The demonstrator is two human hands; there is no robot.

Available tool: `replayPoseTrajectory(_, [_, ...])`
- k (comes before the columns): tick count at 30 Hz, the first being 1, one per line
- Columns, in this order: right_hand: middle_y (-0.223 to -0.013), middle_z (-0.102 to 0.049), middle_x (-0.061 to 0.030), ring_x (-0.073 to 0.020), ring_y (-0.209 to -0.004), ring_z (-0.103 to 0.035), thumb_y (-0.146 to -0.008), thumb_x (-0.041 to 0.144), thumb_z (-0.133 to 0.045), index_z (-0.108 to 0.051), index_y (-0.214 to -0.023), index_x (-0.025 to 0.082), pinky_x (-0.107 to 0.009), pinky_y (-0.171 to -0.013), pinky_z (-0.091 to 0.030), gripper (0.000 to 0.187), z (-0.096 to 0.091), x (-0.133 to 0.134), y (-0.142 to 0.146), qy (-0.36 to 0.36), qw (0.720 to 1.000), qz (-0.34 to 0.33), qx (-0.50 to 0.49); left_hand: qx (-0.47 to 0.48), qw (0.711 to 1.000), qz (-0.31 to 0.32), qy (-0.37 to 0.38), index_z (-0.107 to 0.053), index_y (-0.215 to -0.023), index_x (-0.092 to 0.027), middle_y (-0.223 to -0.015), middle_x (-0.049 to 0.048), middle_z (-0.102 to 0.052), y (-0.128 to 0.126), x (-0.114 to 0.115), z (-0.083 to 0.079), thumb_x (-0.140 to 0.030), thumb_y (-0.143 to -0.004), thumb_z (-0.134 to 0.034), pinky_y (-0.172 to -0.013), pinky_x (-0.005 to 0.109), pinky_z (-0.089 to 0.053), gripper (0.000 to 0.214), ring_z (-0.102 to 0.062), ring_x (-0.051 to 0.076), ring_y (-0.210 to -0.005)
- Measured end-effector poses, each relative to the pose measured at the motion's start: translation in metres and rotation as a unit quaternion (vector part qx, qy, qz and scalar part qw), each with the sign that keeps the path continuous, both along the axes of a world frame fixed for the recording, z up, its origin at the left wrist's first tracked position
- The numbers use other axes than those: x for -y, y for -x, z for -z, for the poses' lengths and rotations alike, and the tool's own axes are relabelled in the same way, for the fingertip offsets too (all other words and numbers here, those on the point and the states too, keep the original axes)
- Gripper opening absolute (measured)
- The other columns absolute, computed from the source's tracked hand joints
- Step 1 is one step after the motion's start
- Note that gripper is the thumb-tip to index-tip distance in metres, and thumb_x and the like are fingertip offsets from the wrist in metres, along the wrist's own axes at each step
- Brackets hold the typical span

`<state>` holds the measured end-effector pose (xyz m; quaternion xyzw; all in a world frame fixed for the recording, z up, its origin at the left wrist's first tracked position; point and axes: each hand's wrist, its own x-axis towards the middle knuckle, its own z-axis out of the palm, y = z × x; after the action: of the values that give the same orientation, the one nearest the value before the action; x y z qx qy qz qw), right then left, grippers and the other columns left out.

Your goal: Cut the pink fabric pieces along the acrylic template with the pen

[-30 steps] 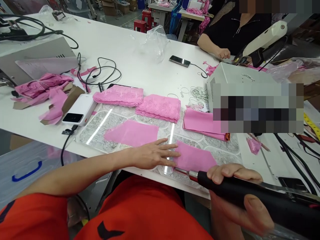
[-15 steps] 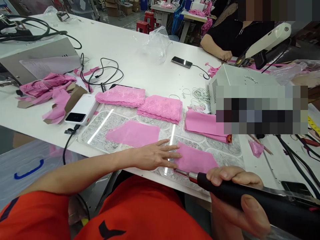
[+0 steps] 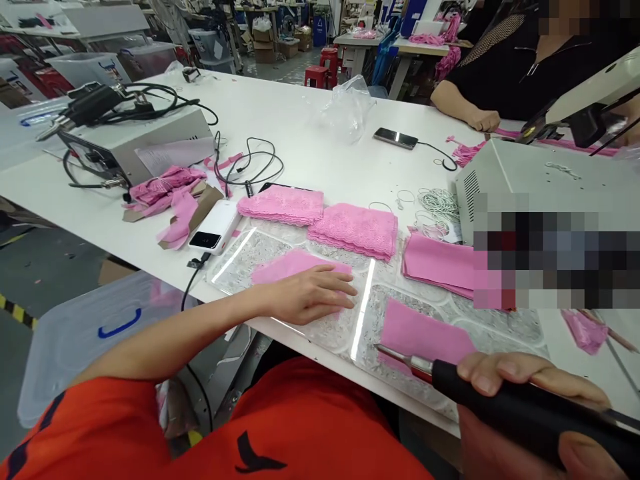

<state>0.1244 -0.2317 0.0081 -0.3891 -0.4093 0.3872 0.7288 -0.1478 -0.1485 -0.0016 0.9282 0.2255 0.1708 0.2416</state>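
Head view: beyond the white table (image 3: 290, 110) stand red stools (image 3: 316, 75); left hand (image 3: 310, 295) spreads over fabric (image 3: 283, 265), right hand (image 3: 525, 373) grips black tool (image 3: 530, 419).

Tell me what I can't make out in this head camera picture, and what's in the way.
Head view: rear of the black-handled tool, cut off at the lower right.
Head view: lower part of the left pink fabric piece, covered by the left hand.
Head view: front of the right grey box, blurred by pixelation.
Head view: most of the flat black object, covered by the left lace stack.
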Motion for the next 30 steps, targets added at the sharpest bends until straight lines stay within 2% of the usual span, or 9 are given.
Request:
replayPoseTrajectory(4, [-0.076, -0.057, -0.0014, -0.0151, -0.055, -0.053, -0.069, 0.035, -0.063, -0.064, -0.087, 0.02, -0.036, -0.053, -0.049, 0.023, 0.004, -0.01, 0.008, -0.034, 0.996, -0.083, -0.006, -0.072, 0.997, 0.004, -0.008, -0.058, -0.132, -0.018, -0.147, 0.0093, -0.048, 0.027, 0.009, 0.014, -0.027, -0.102, -0.042, -0.121, 0.049, -0.014, 0.035, -0.032, 0.024, -0.144])
replayPoseTrajectory(7, [-0.077, -0.057, -0.0016, -0.0147, -0.056, -0.055, -0.07, 0.035, -0.063, -0.063, -0.088, 0.019, -0.036, -0.054, -0.05, 0.024, 0.006, -0.015, 0.016, -0.038, 0.995, -0.093, -0.005, -0.102, 0.995, -0.01, -0.017, -0.05, -0.139, -0.023, -0.153, 0.0061, -0.039, 0.036, 0.013, 0.022, -0.03, -0.103, -0.042, -0.122, 0.05, -0.006, 0.039, -0.023, 0.022, -0.148])
replayPoseTrajectory(10, [-0.079, -0.057, -0.0017, -0.0145, -0.057, -0.056, -0.072, 0.034, -0.061, -0.062, -0.088, 0.019, -0.036, -0.056, -0.049, 0.022, 0.007, -0.019, 0.026, -0.042, 0.994, -0.096, -0.009, -0.116, 0.993, -0.017, -0.027, -0.046, -0.143, -0.022, -0.155, 0.0065, -0.035, 0.039, 0.011, 0.025, -0.033, -0.103, -0.042, -0.122, 0.049, -0.003, 0.042, -0.021, 0.022, -0.148])
replayPoseTrajectory(21, [-0.085, -0.057, -0.002, -0.0147, -0.063, -0.058, -0.074, 0.032, -0.059, -0.061, -0.092, 0.018, -0.036, -0.061, -0.05, 0.023, 0.012, -0.03, 0.054, -0.059, 0.992, -0.116, 0.005, -0.115, 0.993, -0.008, -0.018, -0.049, -0.141, -0.023, -0.153, 0.0048, -0.038, 0.046, 0.005, 0.024, -0.034, -0.103, -0.042, -0.122, 0.05, 0.0, 0.041, -0.025, 0.023, -0.147])
replayPoseTrajectory(30, [-0.083, -0.056, -0.0015, -0.015, -0.062, -0.056, -0.074, 0.032, -0.059, -0.06, -0.089, 0.02, -0.037, -0.06, -0.049, 0.02, 0.008, -0.03, 0.055, -0.025, 0.994, -0.102, 0.02, -0.08, 0.997, 0.009, 0.002, -0.054, -0.137, -0.028, -0.148, 0.005, -0.045, 0.054, -0.001, 0.023, -0.028, -0.101, -0.045, -0.12, 0.054, 0.002, 0.037, -0.03, 0.023, -0.145])
